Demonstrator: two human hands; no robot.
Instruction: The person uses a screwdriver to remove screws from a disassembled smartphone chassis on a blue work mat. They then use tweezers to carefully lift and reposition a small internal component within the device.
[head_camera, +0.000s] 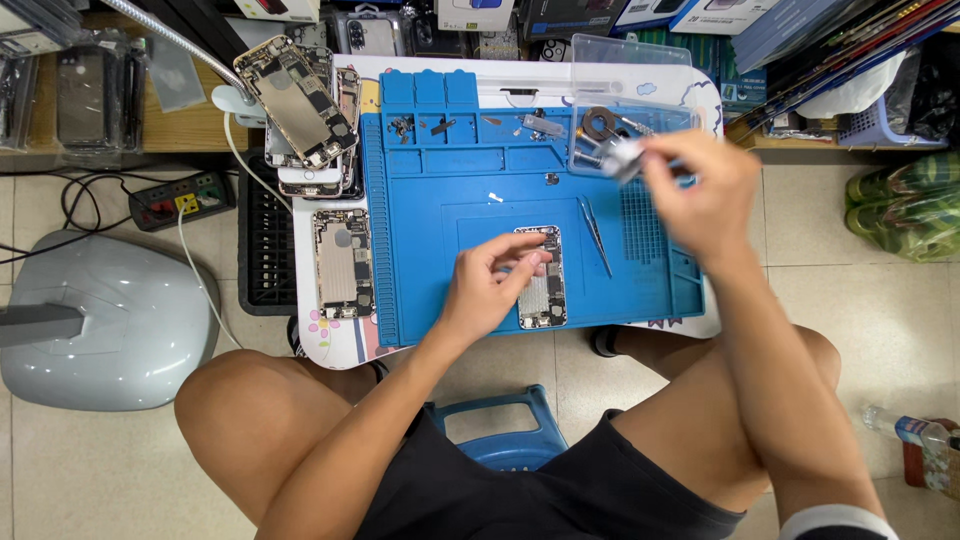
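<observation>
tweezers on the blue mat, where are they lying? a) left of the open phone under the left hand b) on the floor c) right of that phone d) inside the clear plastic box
c: the tweezers lie on the blue mat just right of the open phone that the left hand touches.

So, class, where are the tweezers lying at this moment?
In the head view, the tweezers lie on the blue mat, just right of the opened phone under the left hand.
</observation>
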